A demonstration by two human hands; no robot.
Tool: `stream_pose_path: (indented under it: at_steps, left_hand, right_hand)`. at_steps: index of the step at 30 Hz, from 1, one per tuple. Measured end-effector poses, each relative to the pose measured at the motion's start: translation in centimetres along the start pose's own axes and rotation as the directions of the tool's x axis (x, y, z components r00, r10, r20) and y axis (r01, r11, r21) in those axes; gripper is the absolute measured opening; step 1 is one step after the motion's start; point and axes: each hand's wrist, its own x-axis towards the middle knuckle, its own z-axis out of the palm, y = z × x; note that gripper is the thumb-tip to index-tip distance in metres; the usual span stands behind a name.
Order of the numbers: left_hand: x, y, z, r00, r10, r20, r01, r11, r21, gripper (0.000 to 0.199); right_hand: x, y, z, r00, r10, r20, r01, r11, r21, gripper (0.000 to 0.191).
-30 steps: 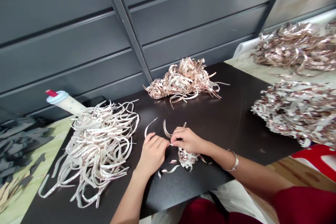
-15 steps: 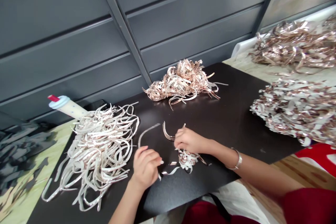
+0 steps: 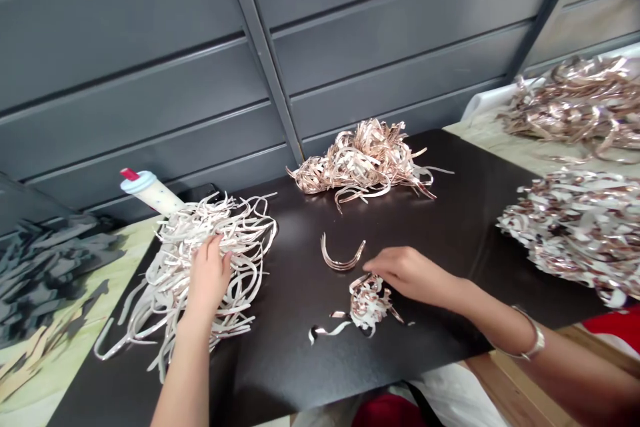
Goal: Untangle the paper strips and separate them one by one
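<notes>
1. Resting on the white pile of strips (image 3: 170, 287), the left hand (image 3: 207, 273) sits well to the left of a small clump of shiny strips (image 3: 367, 303), the clump lying near the front of the black surface (image 3: 280, 373).
2. The left fingers (image 3: 213, 247) curl down into the pile, a little spread. Whether they pinch any strip is hidden among the strips.
3. The right hand (image 3: 410, 273) hangs just above and to the right of the clump, with a metal bracelet (image 3: 527, 340) on its wrist.
4. The right fingers (image 3: 383, 263) are pressed together and nearly straight, with their tips just beside the top of the clump. They pinch nothing.
5. A few curved strips (image 3: 341, 259), nested in a U shape, lie on their own just behind the clump, apart from both hands.
6. A loose strip with a dark end (image 3: 325, 331) trails out from the front left of the clump.
7. A pinkish metallic pile of strips (image 3: 363, 160) sits well behind the clump, near the far edge of the surface.
8. A speckled pile of strips (image 3: 580, 233) lies well to the right of the clump, and a coppery pile (image 3: 575, 103) lies beyond that.
9. A white bottle with a red tip (image 3: 150, 190) leans well behind and to the left of the clump, just past the white pile.
</notes>
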Motion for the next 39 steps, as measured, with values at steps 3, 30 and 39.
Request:
stream_pose_path:
  at_steps: [3,30,39]
  left_hand:
    - [0.3,2.9,-0.4,0.999,0.004,-0.048,-0.007,0.998,-0.067,0.03]
    - [-2.7,16.9,1.6,0.898,0.223,0.38,0.12,0.706,-0.698,0.016]
    - [-3.0,17.2,2.6,0.921,0.201,0.334,0.063,0.769,-0.636,0.025]
  right_hand:
    - [1.3,1.6,0.8,0.991,0.082,-0.109,-0.084,0.996,-0.02,0.022]
    - [5.0,2.1,5.8,0.994,0.092,0.062,-0.091,0.996,-0.026,0.016]
    - [4.8,2.6,6.4,0.998,0.056,0.026,-0.051,0.984,-0.172,0.014]
